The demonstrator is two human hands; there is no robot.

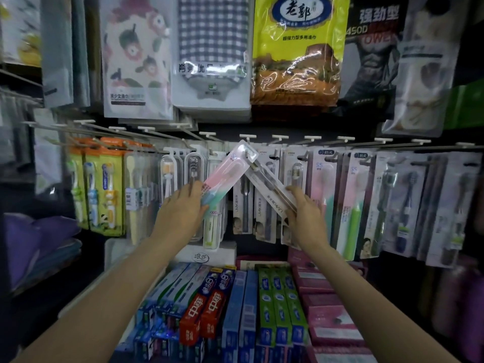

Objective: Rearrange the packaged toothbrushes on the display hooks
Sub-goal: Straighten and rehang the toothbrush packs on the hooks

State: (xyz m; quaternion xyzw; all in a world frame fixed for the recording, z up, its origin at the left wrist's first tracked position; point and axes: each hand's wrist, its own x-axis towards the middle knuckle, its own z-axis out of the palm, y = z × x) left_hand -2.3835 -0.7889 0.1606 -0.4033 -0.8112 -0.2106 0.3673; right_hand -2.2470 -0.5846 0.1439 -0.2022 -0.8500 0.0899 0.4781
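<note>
Now my left hand [183, 205] pinches the pink pack [225, 176], my right hand [303, 208] the white pack [272, 189], mid-frame; I'd probably align each hole with its hook [248, 138].

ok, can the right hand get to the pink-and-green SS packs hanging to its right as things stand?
Probably not yet: the right hand is gripping a tilted white toothbrush pack. The pink-and-green SS packs hang just beside it, front unobstructed, so the path looks free once it lets go.

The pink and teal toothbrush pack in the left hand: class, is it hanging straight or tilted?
Tilted. The pink and teal toothbrush pack leans up to the right, its top meeting the white pack held by the right hand; the left hand grips its lower end.
</note>
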